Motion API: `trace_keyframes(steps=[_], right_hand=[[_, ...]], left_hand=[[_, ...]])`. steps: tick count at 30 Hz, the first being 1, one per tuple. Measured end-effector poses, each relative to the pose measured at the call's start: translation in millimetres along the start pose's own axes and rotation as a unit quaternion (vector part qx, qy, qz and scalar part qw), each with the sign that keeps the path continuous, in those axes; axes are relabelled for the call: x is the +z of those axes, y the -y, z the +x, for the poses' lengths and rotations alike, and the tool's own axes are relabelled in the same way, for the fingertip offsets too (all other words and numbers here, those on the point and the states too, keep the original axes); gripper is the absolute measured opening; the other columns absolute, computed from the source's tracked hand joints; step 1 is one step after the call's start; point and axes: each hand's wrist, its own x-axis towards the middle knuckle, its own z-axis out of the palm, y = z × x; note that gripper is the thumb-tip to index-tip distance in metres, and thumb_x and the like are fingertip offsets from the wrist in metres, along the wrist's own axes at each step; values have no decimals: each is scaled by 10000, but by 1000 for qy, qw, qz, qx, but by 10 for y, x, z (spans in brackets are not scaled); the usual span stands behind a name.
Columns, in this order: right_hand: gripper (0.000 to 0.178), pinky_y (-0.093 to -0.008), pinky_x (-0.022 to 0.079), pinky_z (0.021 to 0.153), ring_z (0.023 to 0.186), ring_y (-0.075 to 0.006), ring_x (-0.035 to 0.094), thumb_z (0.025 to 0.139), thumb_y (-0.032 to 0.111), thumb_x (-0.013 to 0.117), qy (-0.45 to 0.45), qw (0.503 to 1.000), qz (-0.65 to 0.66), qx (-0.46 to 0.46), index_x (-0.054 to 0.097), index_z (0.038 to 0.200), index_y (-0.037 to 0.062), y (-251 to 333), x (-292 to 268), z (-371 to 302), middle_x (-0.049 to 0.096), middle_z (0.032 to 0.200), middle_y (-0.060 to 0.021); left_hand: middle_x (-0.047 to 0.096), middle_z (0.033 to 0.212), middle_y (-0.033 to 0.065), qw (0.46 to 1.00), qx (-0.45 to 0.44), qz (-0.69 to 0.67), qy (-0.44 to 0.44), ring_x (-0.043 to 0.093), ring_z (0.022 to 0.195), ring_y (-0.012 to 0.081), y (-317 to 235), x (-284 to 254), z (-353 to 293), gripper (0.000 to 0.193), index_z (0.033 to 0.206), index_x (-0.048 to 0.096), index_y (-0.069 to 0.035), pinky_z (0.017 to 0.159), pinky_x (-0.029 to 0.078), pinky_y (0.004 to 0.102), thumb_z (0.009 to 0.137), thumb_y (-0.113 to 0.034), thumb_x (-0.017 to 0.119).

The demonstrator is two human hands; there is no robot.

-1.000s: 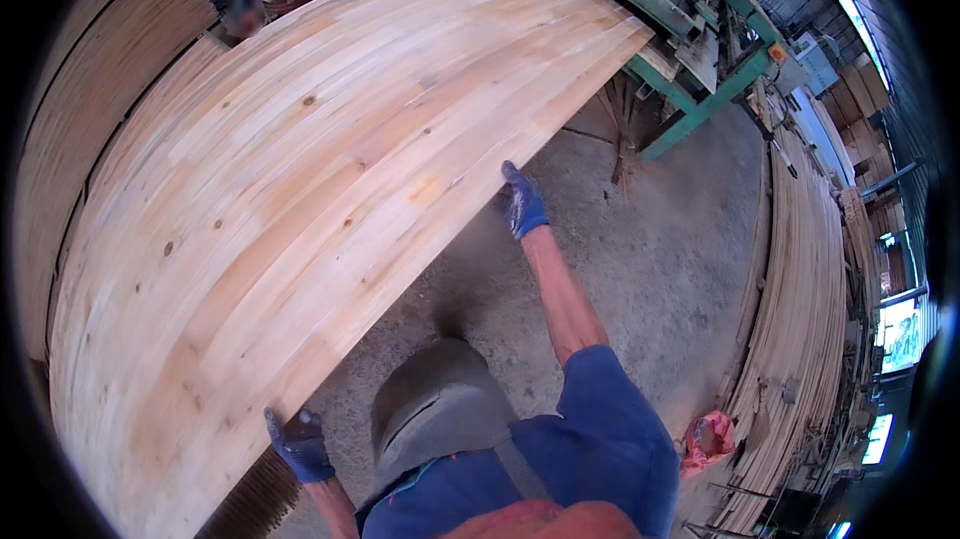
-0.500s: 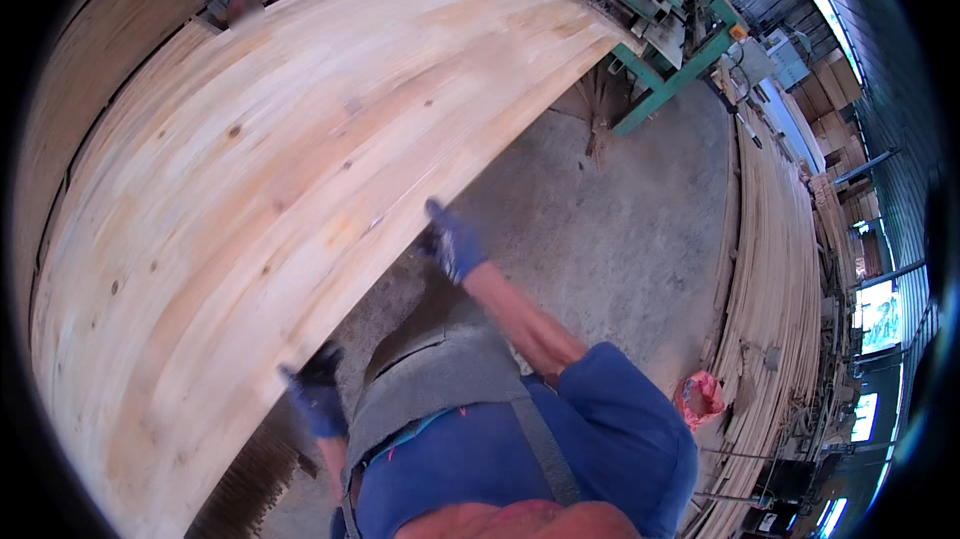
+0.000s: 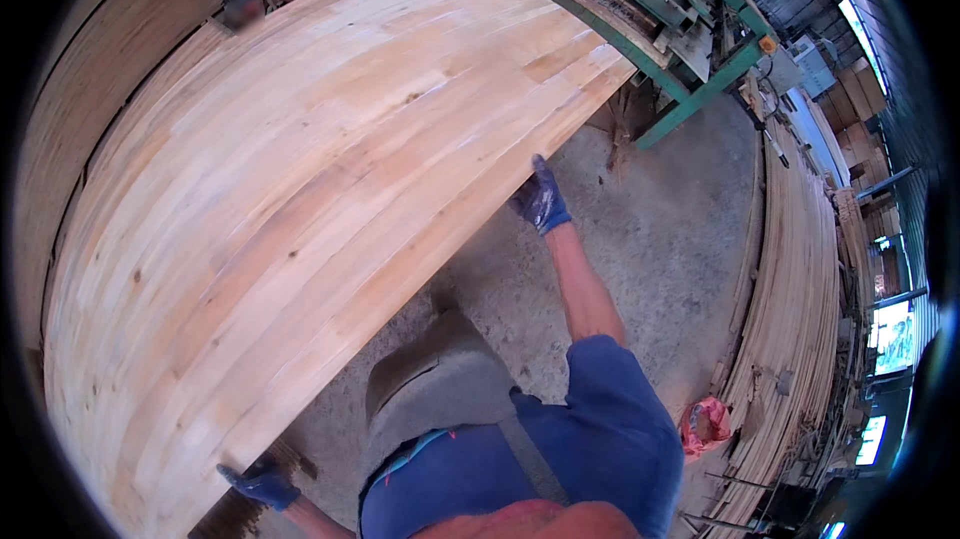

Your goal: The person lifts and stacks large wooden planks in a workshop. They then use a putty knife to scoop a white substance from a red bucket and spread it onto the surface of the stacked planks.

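A wide pale wooden panel (image 3: 330, 189), made of glued strips with a few knots, spans the left and middle of the view. My right hand (image 3: 541, 201), in a blue and dark work glove, grips its near edge towards the far end. That thumb lies on the top face, and the fingers are hidden underneath. At the near left end of the same edge, my left hand (image 3: 262, 486) holds on in a matching glove, its thumb on top and its other fingers partly hidden.
A green machine frame (image 3: 690, 104) stands at the panel's far end. Tall wooden sheets (image 3: 110, 59) stand along the left. Long thin wood strips (image 3: 790, 309) lie on the right, beside a pink bag (image 3: 705, 426). Concrete floor (image 3: 640, 229) lies between.
My hands have moved apart along the edge, the right one farther away and rightward, the left one nearer and leftward. Different grain and knots now show on the panel's top.
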Motion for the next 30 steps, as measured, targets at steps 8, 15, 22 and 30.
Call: trace_keyframes(steps=[8, 15, 22, 30], right_hand=[[451, -399, 456, 965, 1110, -243, 576, 920, 357, 593, 123, 991, 12, -58, 548, 1267, 72, -555, 383, -480, 596, 1242, -97], [602, -461, 428, 971, 1012, -286, 593, 954, 492, 487, 342, 924, -56, 160, 479, 1325, 18, -806, 216, -320, 603, 1189, -163], [946, -490, 457, 707, 816, -305, 570, 748, 842, 460, 196, 942, -163, 216, 502, 1313, 84, 149, -2, 842, 626, 979, -156], [867, -442, 444, 575, 621, -303, 548, 728, 843, 495, 301, 908, -203, 209, 609, 1088, 62, -525, 812, -89, 616, 742, -110]], left_hand=[[679, 1045, 128, 876, -114, 379, 276, 639, 935, 234, -32, 1493, -979, 345, 1116, 662, -16, 876, 521, 405, 1009, -273, 458], [680, 1057, 143, 862, -345, -266, 257, 701, 798, 284, 70, 2878, -1845, 501, 1278, 523, 2, 630, 606, 374, 908, -297, 680], [648, 1153, 167, 916, -242, -273, 167, 700, 823, 304, -88, 2082, -1319, 471, 1263, 540, -10, 607, 603, 432, 938, -342, 615], [697, 1028, 177, 915, -230, -279, 181, 704, 789, 254, -611, 1212, -587, 528, 1210, 575, -7, 654, 591, 368, 968, -473, 526]])
